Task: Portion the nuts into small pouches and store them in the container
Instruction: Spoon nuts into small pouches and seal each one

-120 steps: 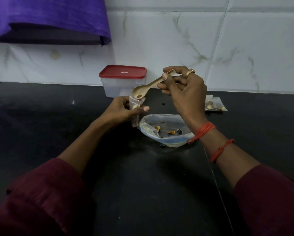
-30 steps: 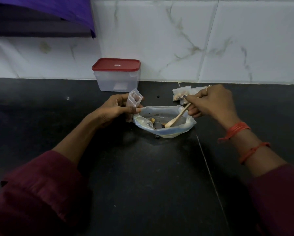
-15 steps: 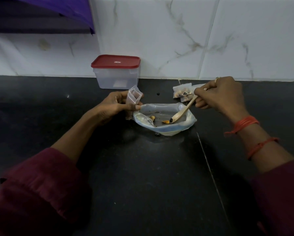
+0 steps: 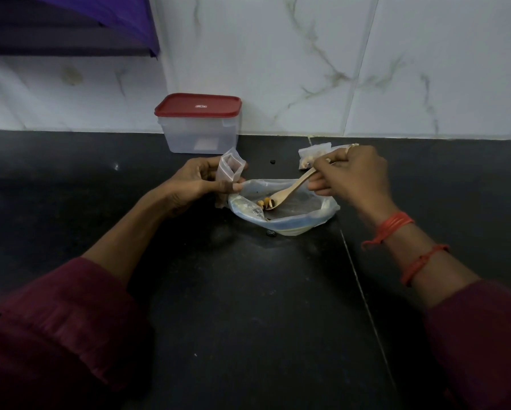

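Nuts [image 4: 264, 202]: two or three are showing at the left end of the open plastic bag [image 4: 322, 216], touching the spoon [image 4: 291, 190] bowl. Spoon's long axis is running from the right hand [image 4: 354, 176], up-right, down-left to the nuts; that hand's fingers [image 4: 317, 184] are pinching the handle. Open pouch [image 4: 230, 170] is standing just up-left of the bowl, mouth up, with the left hand [image 4: 195, 182] gripping it. Counting: one spoon, one open pouch, filled pouches [image 4: 310, 155] behind the right hand (number unclear), one container [image 4: 199, 125] sitting lid-on at the back of the table [image 4: 248, 291].
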